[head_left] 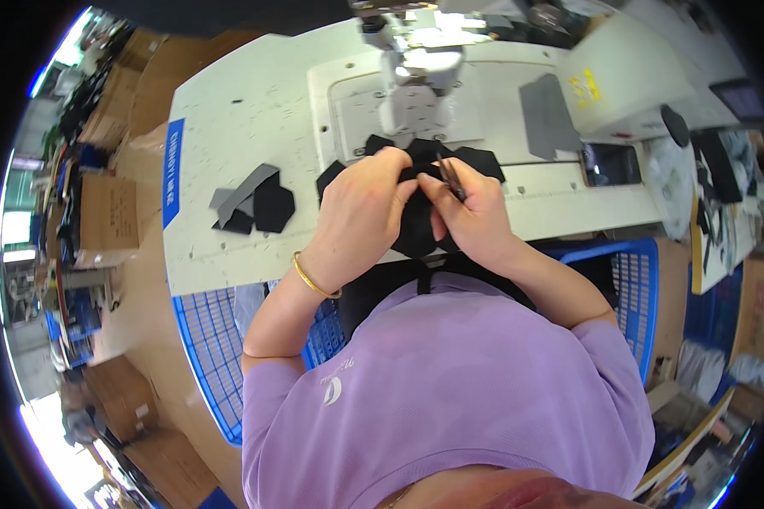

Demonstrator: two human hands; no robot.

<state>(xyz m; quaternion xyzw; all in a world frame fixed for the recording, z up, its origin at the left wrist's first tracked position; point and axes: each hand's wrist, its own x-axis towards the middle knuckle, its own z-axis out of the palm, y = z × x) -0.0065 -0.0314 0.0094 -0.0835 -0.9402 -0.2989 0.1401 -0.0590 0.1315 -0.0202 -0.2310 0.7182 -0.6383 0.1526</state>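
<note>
At the near edge of a pale worktop (263,97), before a sewing machine (422,72), the left hand (358,210) pinches black fabric (416,231) while the right hand (477,214) grips small dark scissors (453,180).

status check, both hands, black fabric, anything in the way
Left hand pinching black fabric; right hand holding dark hand tool. Fabric at white table's near edge, partly hidden by hands. Sewing machine head just beyond; no blockage seen.

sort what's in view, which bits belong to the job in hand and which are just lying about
Likely the job:
black cloth, between left hand and right hand
dark pointed tool, in right hand
sewing machine

Seemingly lying about:
cardboard boxes
dark screen
</note>
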